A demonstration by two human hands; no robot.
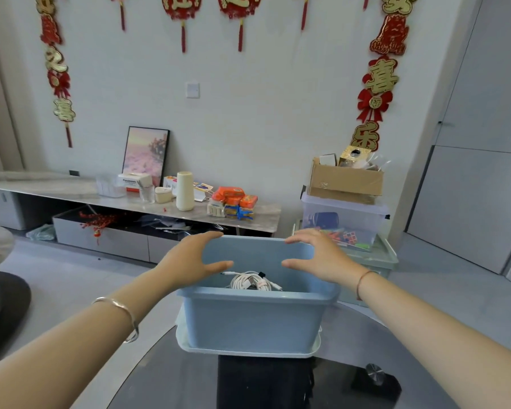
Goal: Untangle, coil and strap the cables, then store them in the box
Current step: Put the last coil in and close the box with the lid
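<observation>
A light blue plastic box [255, 320] stands on its pale lid [248, 351] at the far side of a round dark glass table [165, 376]. Inside it lies a bundle of coiled white cables [250, 281] with a black strap. My left hand [194, 261] hovers over the box's left rim and my right hand [317, 256] over its right rim. Both hands have spread, relaxed fingers and hold nothing. Whether they touch the rim I cannot tell.
Behind the box stand stacked clear storage bins [345, 222] with a cardboard box [344, 180] on top. A low TV bench [130, 199] along the wall carries a framed picture, a cream bottle and orange packets. A dark stool [3, 302] is at the left.
</observation>
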